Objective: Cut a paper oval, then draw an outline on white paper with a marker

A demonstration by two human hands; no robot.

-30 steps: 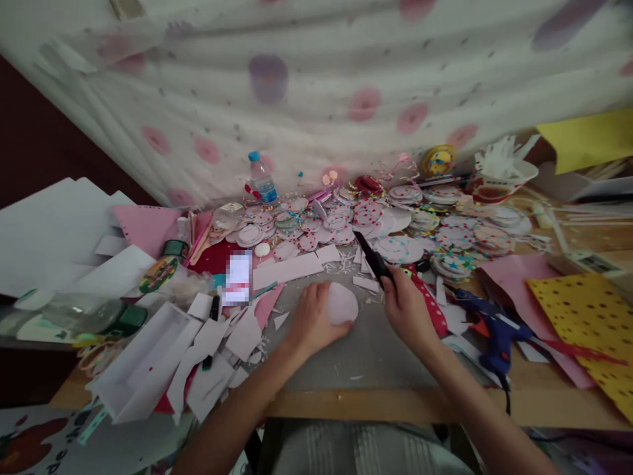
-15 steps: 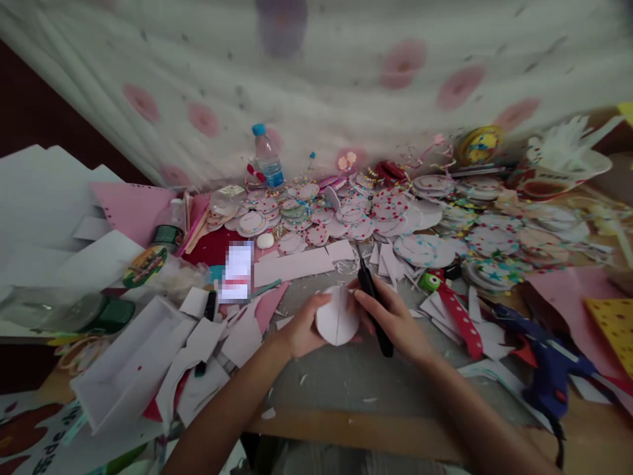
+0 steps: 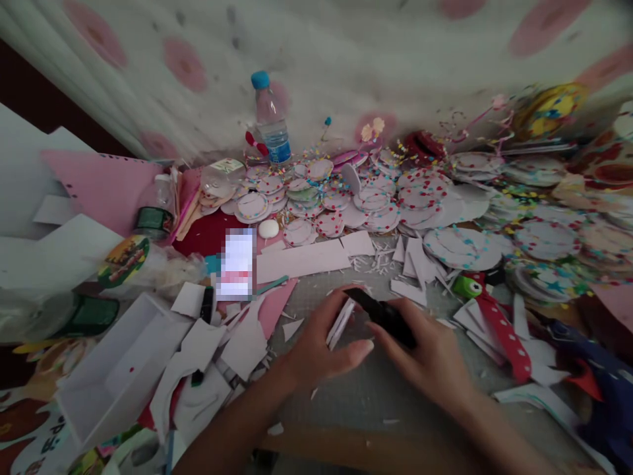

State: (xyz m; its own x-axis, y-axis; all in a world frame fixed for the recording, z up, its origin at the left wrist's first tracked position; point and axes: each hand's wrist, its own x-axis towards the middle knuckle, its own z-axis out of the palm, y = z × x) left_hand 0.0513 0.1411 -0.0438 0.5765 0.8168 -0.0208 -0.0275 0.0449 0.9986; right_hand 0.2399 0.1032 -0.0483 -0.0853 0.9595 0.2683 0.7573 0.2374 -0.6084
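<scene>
A grey mat [image 3: 370, 402] lies on the wooden counter [image 3: 395, 445], before a flower-patterned curtain [image 3: 376, 53]. Over the mat, the left hand [image 3: 324, 349] holds a white disc [image 3: 340, 324], nearly edge-on, thumb spread; the right hand [image 3: 428, 346] grips a black cutter [image 3: 382, 315], its tip close by the left fingers. Decorated discs [image 3: 373, 196] crowd the back; paper scraps [image 3: 244, 346] and a white tray [image 3: 111, 373] hem in the left — a blue glue gun [image 3: 606, 406] the right. The clear bottle [image 3: 271, 122] wears a blue label, too small to read; black letters mark a sheet [image 3: 47, 448] at lower left.
</scene>
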